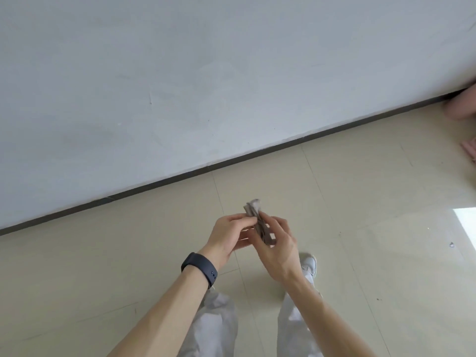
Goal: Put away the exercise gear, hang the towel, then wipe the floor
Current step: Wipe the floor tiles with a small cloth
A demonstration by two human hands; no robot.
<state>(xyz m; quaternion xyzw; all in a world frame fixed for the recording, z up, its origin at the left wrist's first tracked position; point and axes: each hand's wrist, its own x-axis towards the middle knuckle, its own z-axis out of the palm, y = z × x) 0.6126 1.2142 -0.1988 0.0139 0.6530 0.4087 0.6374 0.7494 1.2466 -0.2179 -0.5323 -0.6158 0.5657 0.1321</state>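
1. Starting close in: both hands are together in front of the body, clamped on one small folded grey cloth [257, 222]. The left hand [226, 235], with a black wristband [199, 269] behind it, pinches the upper part. The right hand [278, 246] curls round the lower end. The cloth is up in the air, well clear of the floor [360, 202].
2. First risk is that fingertip grip. If one hand lets go before the other has a firm hold, the wad drops.
3. Second risk is the wad itself. I can't tell whether it's being folded or opened. Left this tight, only a narrow edge would meet the tile, and I'd expect smears rather than a clean pass.
4. Down below are light trousers [219, 318] and a pale shoe [309, 264], planted on the very tile to be wiped. Stepping across a damp patch would print it again.
5. Further out, the floor is glossy beige tile with dark specks [451, 244] off to the right, beside a bright patch of light [466, 222]. That glare could hide dirt, and the person is facing the wall, so those specks are easy to miss.
6. Next comes the dark skirting [231, 161] under the white wall [180, 86]. Wiping hard into that joint could pack grit along the edge or mark the paint.
7. Far right are two pink things [461, 106], cut off by the frame, and I can't tell what they are. If they're gear, putting away isn't finished, and wiping round them would leave a dirty patch.
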